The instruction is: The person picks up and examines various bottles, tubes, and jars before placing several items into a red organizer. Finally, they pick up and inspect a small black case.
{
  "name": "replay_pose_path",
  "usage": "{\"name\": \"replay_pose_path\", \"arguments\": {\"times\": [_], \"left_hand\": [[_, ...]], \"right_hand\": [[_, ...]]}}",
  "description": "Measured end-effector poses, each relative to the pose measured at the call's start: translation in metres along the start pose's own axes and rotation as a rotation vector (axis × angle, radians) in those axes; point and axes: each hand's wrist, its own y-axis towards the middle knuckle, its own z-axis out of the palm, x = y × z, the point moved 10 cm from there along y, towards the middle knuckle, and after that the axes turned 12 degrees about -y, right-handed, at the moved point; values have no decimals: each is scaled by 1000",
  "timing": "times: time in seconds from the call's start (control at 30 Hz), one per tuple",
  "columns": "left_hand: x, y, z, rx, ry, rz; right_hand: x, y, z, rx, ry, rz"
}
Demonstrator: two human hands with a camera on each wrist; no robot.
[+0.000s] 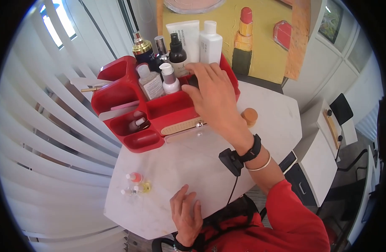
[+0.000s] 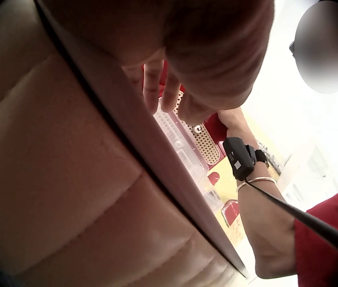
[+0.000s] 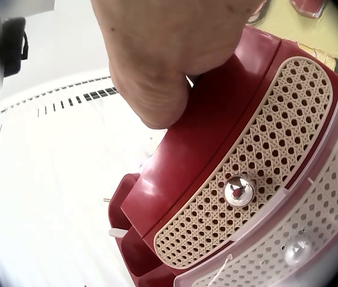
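Red organizer (image 1: 172, 105) on surface (image 1: 168, 168). Right hand (image 1: 214, 90) over organizer, fingers bent, hold unclear; left hand (image 1: 186, 216) in front of organizer, fingers loose. Sideways thumb swing could topple pump bottle (image 1: 171, 85) inside organizer.

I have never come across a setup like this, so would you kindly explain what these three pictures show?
There is no robot here, only a person's bare right hand and left hand. The wide picture comes from a camera worn on the head, looking forward and down. The other two come from wrist cameras; the right one is the small black box. On the white table stands a red organizer carrying larger bottles and a white tube. Small bottles and a round brown object are on the tabletop. The right hand is at the organizer, among its contents; whether it grips anything is hidden. The left hand holds nothing.
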Motion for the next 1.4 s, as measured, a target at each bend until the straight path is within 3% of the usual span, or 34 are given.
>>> {"name": "replay_pose_path", "arguments": {"times": [0.77, 1.1, 1.4], "left_hand": [[2, 3, -3, 1, -12, 12], [2, 3, 1, 16, -19, 68], [2, 5, -1, 24, -44, 83]], "right_hand": [[-10, -15, -11, -21, -47, -27], [36, 3, 1, -36, 154, -122], [42, 7, 18, -25, 105, -77]]}}
